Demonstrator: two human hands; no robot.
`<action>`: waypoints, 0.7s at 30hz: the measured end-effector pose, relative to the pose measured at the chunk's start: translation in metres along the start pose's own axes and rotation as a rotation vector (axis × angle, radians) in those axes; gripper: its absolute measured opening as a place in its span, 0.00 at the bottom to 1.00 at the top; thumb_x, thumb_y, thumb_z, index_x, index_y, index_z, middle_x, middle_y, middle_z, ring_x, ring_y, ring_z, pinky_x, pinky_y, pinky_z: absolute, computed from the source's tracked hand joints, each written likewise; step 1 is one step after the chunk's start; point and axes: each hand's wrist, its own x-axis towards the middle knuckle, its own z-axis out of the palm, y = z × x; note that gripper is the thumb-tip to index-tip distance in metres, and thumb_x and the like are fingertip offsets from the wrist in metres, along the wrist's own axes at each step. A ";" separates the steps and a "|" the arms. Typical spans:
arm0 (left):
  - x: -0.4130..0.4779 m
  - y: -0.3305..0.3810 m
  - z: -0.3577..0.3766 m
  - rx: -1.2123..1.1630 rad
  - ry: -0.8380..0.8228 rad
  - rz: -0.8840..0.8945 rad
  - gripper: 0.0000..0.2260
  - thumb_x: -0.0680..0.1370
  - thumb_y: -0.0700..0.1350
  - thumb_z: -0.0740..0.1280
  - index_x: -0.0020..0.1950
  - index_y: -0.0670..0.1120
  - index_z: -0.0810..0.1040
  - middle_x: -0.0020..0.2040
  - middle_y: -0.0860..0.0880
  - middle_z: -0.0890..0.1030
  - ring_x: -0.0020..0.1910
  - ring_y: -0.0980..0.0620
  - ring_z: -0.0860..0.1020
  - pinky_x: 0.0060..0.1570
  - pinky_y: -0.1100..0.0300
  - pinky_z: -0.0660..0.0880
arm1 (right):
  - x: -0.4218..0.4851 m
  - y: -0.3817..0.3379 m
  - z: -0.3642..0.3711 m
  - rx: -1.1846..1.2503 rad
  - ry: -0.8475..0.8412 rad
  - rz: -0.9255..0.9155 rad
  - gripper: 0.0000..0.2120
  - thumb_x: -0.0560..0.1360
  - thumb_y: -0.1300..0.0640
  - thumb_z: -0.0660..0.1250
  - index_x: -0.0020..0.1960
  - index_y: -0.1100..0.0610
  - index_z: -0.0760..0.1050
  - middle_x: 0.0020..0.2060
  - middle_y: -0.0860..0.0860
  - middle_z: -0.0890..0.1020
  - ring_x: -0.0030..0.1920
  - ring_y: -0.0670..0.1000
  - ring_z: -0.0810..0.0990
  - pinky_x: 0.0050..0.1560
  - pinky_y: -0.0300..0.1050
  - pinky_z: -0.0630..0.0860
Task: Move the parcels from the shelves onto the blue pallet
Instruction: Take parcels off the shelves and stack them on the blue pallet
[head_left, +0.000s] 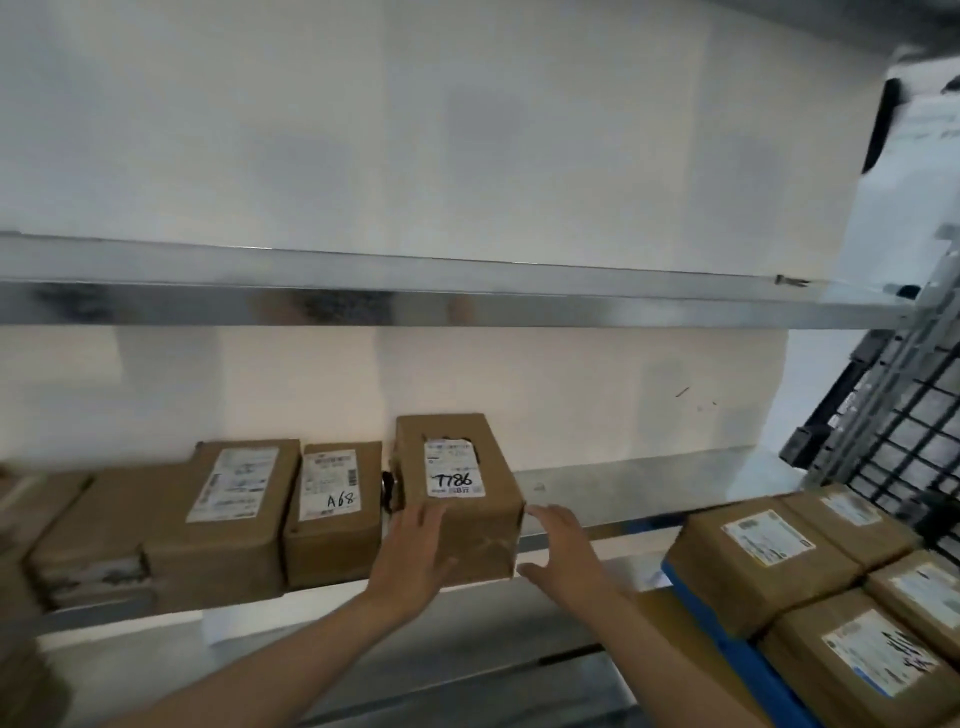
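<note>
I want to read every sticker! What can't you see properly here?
All from the head view:
- T786 box: the label's small print is too tiny and blurred; only T786 reads.
- Left boxes: blurred, cut by the left edge.
- Pallet: mostly covered by boxes, cut by the bottom edge.
- Right hand: touching the box or not, cannot tell.
- White parcel: blurred, cut by the right edge.

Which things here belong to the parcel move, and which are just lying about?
Job: T786 parcel, left hand on it, right hand beside it; A68 parcel; blue pallet; loaded parcels.
Lying about: white bag, upper right; black wire grid.
</note>
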 end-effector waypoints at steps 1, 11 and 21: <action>0.007 -0.005 -0.003 0.015 0.025 0.000 0.28 0.77 0.48 0.66 0.73 0.51 0.57 0.75 0.51 0.56 0.73 0.48 0.57 0.73 0.54 0.58 | 0.011 -0.007 0.004 0.000 0.001 -0.013 0.32 0.71 0.46 0.69 0.70 0.46 0.59 0.73 0.49 0.60 0.72 0.52 0.61 0.71 0.49 0.62; 0.060 -0.045 0.008 -0.136 -0.221 -0.134 0.45 0.68 0.49 0.75 0.75 0.53 0.48 0.76 0.46 0.46 0.75 0.43 0.52 0.74 0.47 0.56 | 0.085 -0.022 0.020 -0.111 -0.252 -0.042 0.42 0.70 0.56 0.72 0.75 0.49 0.50 0.72 0.55 0.61 0.72 0.55 0.62 0.72 0.51 0.63; 0.066 -0.038 0.030 -0.218 -0.199 -0.033 0.44 0.70 0.44 0.74 0.76 0.54 0.48 0.76 0.48 0.47 0.75 0.47 0.53 0.75 0.52 0.56 | 0.076 0.000 0.008 -0.058 -0.190 0.026 0.41 0.68 0.59 0.72 0.74 0.50 0.54 0.67 0.58 0.67 0.68 0.56 0.67 0.70 0.48 0.64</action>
